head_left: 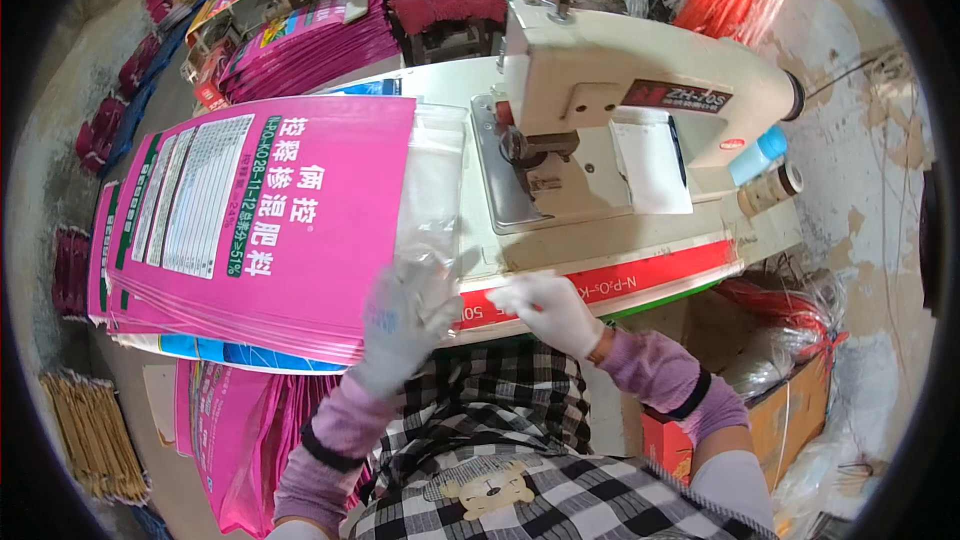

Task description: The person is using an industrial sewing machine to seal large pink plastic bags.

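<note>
A stack of pink woven sacks [345, 155] with white print lies on the left of the sewing table. Clear plastic liner [435, 170] sticks out past the sacks' right edge. My left hand [400, 315], in a white glove, is over the stack's near right corner at the plastic; motion blurs its fingers. My right hand [550, 310], gloved too, is at the table's front edge over a red printed strip [640, 278]. Its fingers are curled together, and whatever they may hold is hidden. Beyond both hands stands a cream industrial sewing machine [610, 65].
A white sheet [652, 165] lies under the machine's arm, near a blue bottle [758, 155] and a thread spool [770, 190]. More pink sacks [310, 45] are piled behind. A cardboard box [800, 415] with plastic stands at the lower right. Another person sits at the back.
</note>
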`<state>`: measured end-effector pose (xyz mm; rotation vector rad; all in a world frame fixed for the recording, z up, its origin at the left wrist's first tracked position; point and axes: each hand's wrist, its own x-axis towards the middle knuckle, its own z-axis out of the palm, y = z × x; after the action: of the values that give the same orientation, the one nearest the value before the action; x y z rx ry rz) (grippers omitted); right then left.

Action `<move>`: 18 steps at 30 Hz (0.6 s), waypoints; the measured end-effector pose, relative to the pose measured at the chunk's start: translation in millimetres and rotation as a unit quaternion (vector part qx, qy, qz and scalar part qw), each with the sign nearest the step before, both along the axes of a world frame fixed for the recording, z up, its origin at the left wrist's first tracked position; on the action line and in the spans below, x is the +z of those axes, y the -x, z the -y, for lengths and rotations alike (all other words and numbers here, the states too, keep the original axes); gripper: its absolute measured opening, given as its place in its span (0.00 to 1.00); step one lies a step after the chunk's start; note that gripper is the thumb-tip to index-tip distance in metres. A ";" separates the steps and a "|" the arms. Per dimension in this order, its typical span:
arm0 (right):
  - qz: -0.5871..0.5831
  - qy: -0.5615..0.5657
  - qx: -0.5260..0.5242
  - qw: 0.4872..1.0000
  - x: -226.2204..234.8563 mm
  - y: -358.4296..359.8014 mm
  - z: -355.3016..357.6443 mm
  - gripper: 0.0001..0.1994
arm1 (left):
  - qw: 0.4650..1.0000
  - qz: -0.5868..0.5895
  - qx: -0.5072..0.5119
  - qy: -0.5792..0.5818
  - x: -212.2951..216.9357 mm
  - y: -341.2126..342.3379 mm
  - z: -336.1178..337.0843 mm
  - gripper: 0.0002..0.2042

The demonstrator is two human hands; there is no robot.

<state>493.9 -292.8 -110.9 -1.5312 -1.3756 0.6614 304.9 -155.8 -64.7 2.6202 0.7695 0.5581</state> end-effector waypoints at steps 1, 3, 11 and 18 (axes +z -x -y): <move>-0.005 -0.001 -0.005 1.000 -2.3 -0.4 -10.6 0.10 | 0.994 -0.080 0.026 -0.062 -19.4 -6.3 -16.3 0.10; 0.020 0.024 -0.063 0.998 -3.4 5.0 -30.1 0.10 | 0.976 -0.164 0.056 -0.129 -71.1 11.5 -49.8 0.09; -0.424 0.059 -0.094 0.899 -22.6 36.1 -102.3 0.22 | 0.971 0.149 0.027 0.185 -38.6 24.4 -68.9 0.03; 0.006 0.048 -0.006 0.999 -32.0 27.9 -96.8 0.14 | 0.988 0.101 -0.093 0.075 -37.5 10.8 -56.2 0.11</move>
<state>466.0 -195.9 -142.9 -1.6205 -1.3586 0.7205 294.1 -99.6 -102.2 2.4183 0.4774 0.6718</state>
